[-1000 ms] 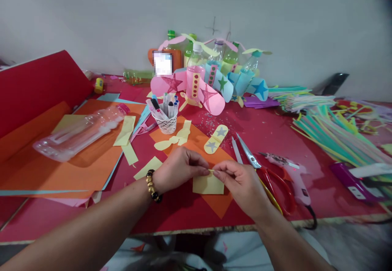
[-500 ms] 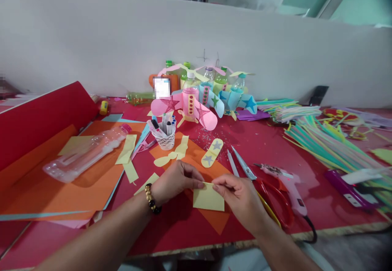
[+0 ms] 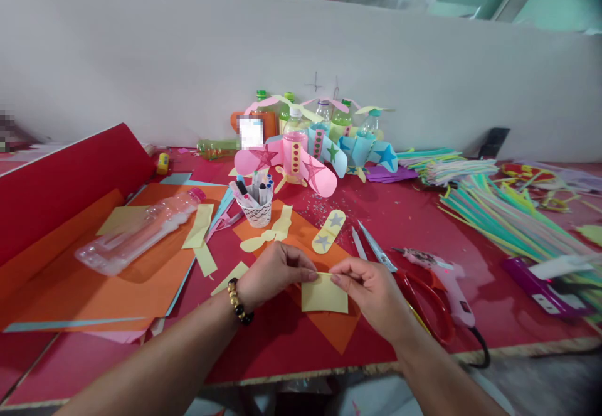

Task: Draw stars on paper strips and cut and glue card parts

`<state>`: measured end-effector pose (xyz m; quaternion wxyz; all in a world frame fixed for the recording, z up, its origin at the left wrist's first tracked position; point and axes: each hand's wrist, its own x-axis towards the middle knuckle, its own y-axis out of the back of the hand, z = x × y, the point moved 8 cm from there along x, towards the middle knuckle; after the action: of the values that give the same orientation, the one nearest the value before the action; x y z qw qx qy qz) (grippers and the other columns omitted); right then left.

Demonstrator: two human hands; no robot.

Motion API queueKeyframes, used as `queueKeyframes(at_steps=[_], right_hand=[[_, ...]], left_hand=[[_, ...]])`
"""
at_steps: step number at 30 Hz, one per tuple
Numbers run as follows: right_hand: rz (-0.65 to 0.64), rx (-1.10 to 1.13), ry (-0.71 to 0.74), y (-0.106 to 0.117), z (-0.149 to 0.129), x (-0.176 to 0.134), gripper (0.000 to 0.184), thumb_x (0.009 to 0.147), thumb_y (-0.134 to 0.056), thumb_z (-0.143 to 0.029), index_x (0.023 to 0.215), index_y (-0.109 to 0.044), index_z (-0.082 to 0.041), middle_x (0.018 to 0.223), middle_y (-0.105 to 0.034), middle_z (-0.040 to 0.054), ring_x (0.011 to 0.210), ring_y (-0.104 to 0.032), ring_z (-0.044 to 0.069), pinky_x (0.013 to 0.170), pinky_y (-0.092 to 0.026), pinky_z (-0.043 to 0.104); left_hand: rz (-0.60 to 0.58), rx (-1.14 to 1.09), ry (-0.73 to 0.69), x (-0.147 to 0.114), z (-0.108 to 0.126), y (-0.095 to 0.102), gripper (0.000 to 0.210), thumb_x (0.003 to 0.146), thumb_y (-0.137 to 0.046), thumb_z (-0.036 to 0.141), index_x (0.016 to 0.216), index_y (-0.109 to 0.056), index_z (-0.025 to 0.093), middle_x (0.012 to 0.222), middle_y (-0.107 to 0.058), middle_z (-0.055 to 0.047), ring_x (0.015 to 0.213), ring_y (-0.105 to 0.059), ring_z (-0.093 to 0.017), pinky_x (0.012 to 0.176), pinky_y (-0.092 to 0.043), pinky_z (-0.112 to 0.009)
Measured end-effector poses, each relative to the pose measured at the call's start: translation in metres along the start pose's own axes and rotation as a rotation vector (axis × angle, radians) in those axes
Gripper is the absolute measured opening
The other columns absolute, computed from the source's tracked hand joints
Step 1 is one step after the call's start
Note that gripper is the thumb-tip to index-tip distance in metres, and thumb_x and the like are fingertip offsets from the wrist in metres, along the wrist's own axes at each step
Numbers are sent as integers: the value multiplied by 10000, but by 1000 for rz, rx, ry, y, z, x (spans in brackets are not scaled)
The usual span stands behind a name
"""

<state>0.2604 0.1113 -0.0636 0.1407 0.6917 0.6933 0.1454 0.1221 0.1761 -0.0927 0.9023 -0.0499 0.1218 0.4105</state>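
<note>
A small rectangle of pale yellow paper (image 3: pixel 324 295) is held between my two hands by its far edge. My left hand (image 3: pixel 277 272) pinches the far left corner, with a beaded bracelet (image 3: pixel 239 302) on the wrist. My right hand (image 3: pixel 369 290) pinches the far right corner between thumb and fingers. Under the hands lies a sheet of orange paper (image 3: pixel 336 331). Beyond them are a yellow rounded strip with grey stars (image 3: pixel 328 232) and a yellow propeller-shaped cutout (image 3: pixel 258 239).
Scissors with red handles (image 3: pixel 435 315) and a pink glue gun (image 3: pixel 451 284) lie at right, by a purple power strip (image 3: pixel 545 293). A pen cup (image 3: pixel 256 212) stands ahead, before decorated bottle planes (image 3: pixel 295 149). At left lies a clear plastic bottle (image 3: pixel 141 234).
The view has shifted slightly. Both hands keep their pinch on the yellow paper, whose near edge looks tilted up a little more.
</note>
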Motion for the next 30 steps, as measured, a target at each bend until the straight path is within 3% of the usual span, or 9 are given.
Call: queueKeyframes(at_steps=[6,13,30], right_hand=[[-15,-2,-2,-4,-3,0,225,876,-559,-345,819,-682,-165,689,-650,6,625,-553,127,583,-429,225],[-1,-5,11,-2,-5,-1,228,887,-549,-347,851,-693,-173,763,-694,18,712,-607,146,648,-464,233],[74,176,6,0,1,-1,128,782,-678,-287,828,-741,-185,742,-736,34,667,-677,160,611,-537,245]], left_hand=[[-1,58,-10,-1,0,-2,259,679,-761,353,823,-748,138,811,-734,-71,709,-644,-159,659,-494,-242],[-10,45,-26,-2,4,-2,246,674,-770,351,785,-747,133,787,-733,-68,680,-635,-147,636,-491,-229],[12,-217,47,-4,-4,-6,209,587,-837,239,757,-757,146,739,-734,-50,656,-644,-127,666,-510,-231]])
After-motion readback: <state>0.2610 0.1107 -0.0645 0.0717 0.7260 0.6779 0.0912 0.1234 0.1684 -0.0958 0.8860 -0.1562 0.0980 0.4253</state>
